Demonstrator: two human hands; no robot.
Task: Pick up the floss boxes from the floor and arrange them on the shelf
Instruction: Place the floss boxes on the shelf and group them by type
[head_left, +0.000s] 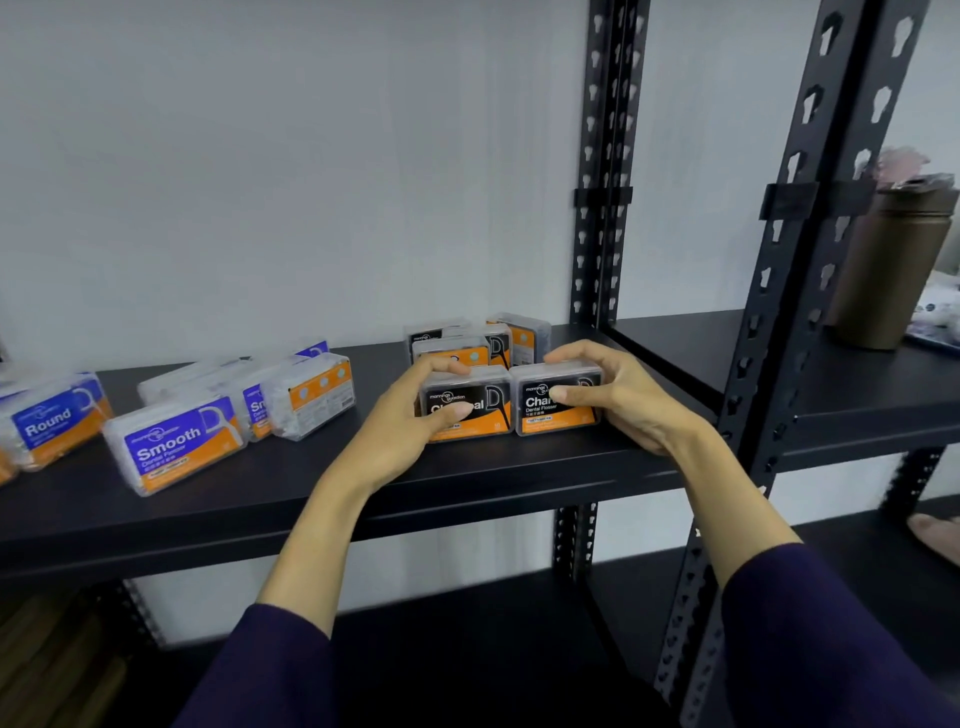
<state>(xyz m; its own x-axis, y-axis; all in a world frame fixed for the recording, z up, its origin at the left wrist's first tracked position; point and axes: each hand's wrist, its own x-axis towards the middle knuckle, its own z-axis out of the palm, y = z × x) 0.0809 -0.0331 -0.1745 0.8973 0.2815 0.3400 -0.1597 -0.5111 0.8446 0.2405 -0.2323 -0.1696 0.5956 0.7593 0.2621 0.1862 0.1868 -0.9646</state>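
Two black-and-orange Charcoal floss boxes stand side by side near the front of the black shelf (291, 483). My left hand (402, 431) grips the left Charcoal box (483, 421), thumb on its front, fingers over its top. My right hand (618, 400) grips the right Charcoal box (563, 415) the same way. Behind them stand several more Charcoal boxes (514, 340). To the left lie blue-and-orange boxes: a Smooth box (174, 444), a Round box (52, 426) and several others (306, 392).
A black perforated upright (597, 208) stands behind the Charcoal boxes, another upright (800, 260) to the right. A brown flask (893, 270) stands on the neighbouring shelf at the right. A lower shelf runs beneath my arms. The wall behind is white.
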